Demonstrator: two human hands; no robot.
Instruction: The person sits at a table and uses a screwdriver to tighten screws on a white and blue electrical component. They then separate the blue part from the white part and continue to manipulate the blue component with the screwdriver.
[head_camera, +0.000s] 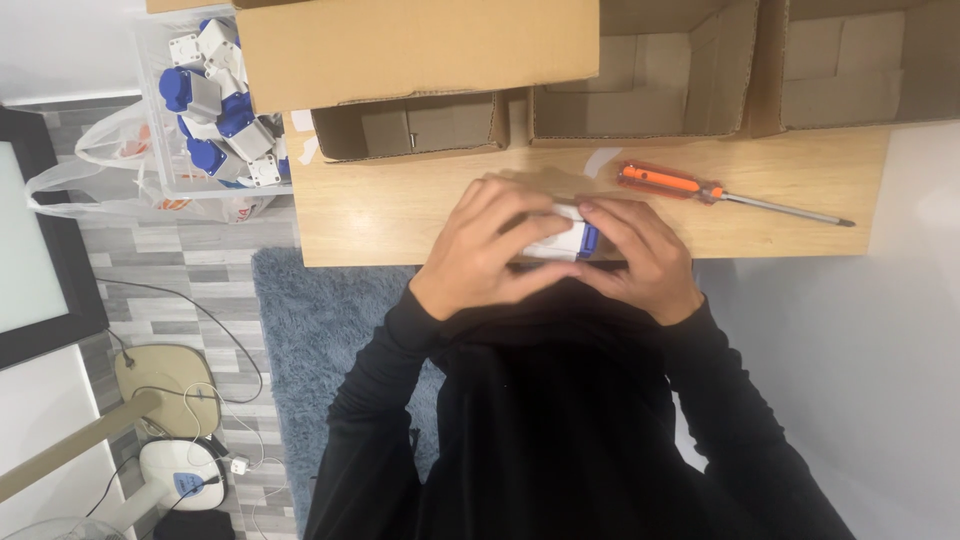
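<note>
Both my hands hold one small white and blue plastic part (562, 240) just above the near edge of the wooden table (400, 205). My left hand (485, 250) wraps around its left side, fingers curled over the top. My right hand (640, 255) grips its right side, where the blue section shows between the fingers. Most of the part is hidden by my fingers. An orange-handled screwdriver (700, 190) lies on the table just beyond my right hand, its metal shaft pointing right.
Several open cardboard boxes (620, 80) line the table's far side. A clear bin (215, 100) of similar white and blue parts stands at the left, beside a plastic bag (95, 165). A blue rug (320, 330), cables and a lamp base (165, 385) lie on the floor.
</note>
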